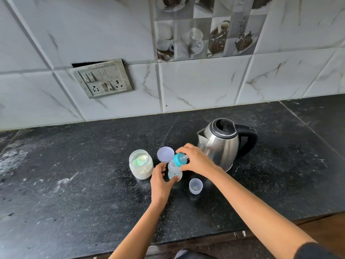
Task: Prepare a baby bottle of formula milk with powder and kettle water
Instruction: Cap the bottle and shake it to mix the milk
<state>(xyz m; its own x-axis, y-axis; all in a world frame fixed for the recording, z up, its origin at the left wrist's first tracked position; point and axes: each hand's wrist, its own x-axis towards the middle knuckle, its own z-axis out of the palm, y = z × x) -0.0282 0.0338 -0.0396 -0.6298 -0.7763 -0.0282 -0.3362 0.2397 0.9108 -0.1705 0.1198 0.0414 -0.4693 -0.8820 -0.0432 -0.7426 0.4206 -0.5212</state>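
Both forearms reach in from the bottom edge over the black speckled countertop [74, 193]. Small translucent measuring cup [195, 186] stands upright nearest, looks empty. Just behind it, baby bottle [174, 170] stands on the counter between the two hands, clear body with teal markings too small to read; can't tell whether it holds anything. Left hand [161, 181] wraps the bottle's lower body, thumb on the near side, fingers curled around the left. Right hand [196, 161] pinches the teal collar [178, 160] with nipple at the bottle top, collar tilted, thumb below and fingers above; can't tell if it is seated on the thread. Open glass jar [141, 164] just left of the bottle, part full of white powder, green scoop [136, 162] lying inside. Its pale lilac lid [165, 154] lies behind the bottle, inner side up. Steel kettle [221, 143] to the right, black lid shut, spout facing left, handle right. No readable writing anywhere.
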